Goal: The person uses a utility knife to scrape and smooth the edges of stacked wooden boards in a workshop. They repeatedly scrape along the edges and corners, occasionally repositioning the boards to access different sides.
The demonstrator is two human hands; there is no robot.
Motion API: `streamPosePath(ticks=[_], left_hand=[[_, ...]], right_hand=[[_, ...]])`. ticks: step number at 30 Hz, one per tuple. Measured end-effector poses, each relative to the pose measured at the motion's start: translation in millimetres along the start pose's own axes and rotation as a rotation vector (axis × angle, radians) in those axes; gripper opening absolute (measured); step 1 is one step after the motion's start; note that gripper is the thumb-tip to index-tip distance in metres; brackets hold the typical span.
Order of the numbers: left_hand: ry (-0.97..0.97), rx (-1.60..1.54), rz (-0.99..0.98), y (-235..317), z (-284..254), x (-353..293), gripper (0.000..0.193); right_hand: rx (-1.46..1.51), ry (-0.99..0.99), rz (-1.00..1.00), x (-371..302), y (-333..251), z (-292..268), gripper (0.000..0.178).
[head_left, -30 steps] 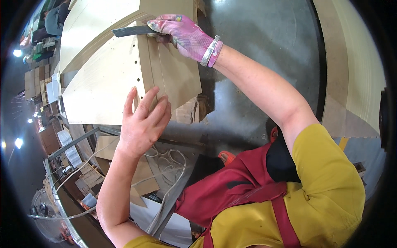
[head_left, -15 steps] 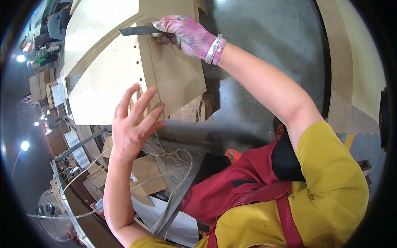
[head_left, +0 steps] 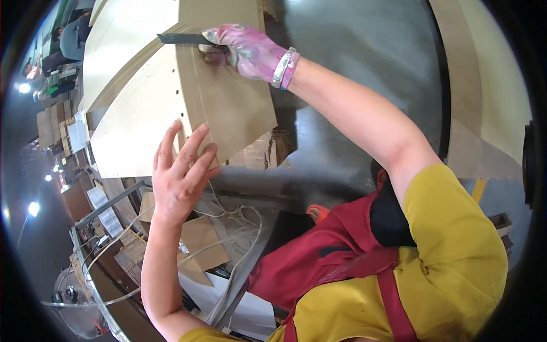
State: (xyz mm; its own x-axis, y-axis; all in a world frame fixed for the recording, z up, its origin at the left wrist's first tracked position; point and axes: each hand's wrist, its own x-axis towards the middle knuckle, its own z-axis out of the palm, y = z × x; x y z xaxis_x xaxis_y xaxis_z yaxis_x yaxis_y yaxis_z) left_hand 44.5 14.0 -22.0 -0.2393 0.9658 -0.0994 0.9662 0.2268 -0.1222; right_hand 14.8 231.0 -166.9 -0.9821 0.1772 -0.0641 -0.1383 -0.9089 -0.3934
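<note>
Beside me stands a stack of pale wooden panels point(head_left: 137, 111), the top one with a row of small dark holes along its edge. My right hand point(head_left: 242, 51), in a pink glove smeared with paint, is closed around a dark, flat, narrow tool point(head_left: 181, 39). The tool's slanted end reaches over the panel near a stepped edge; I cannot tell if it touches. My bare left hand point(head_left: 182, 171) has its fingers spread at the panel's near corner, fingertips at the holed edge. Its palm is empty.
A metal frame point(head_left: 111, 203) with looped pale hoses point(head_left: 245, 228) and cardboard point(head_left: 205, 242) lies below my left arm. Grey floor point(head_left: 364, 74) stretches right, bounded by a large pale board point(head_left: 473, 85). Another person point(head_left: 74, 40) sits far left; stacked boxes point(head_left: 51, 125) stand nearby.
The panels and my right hand with the dark tool sit slightly farther left in view. My left hand keeps its spread pose, a little lower in view.
</note>
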Motion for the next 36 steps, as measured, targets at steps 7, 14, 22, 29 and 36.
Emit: streamPosePath(ticks=[7, 14, 22, 29, 36], left_hand=[[0.017, -0.049, -0.051, 11, 1, 2, 0.030], [-0.057, -0.048, -0.045, 11, -6, 5, 0.042], [0.015, -0.108, -0.053, 8, -3, 2, 0.031], [-0.056, -0.118, -0.084, 10, -10, 6, 0.032], [0.028, -0.310, -0.111, -2, -15, 6, 0.034]], right_hand=[[0.049, -0.010, 0.085, -3, -15, -23, 0.020], [0.023, -0.088, 0.214, -17, -19, -55, 0.020], [-0.641, -0.243, 0.110, -39, -17, -23, 0.027], [-0.706, -0.301, 0.139, -38, -14, -31, 0.021], [-0.554, -0.269, 0.139, -37, -14, -40, 0.020]])
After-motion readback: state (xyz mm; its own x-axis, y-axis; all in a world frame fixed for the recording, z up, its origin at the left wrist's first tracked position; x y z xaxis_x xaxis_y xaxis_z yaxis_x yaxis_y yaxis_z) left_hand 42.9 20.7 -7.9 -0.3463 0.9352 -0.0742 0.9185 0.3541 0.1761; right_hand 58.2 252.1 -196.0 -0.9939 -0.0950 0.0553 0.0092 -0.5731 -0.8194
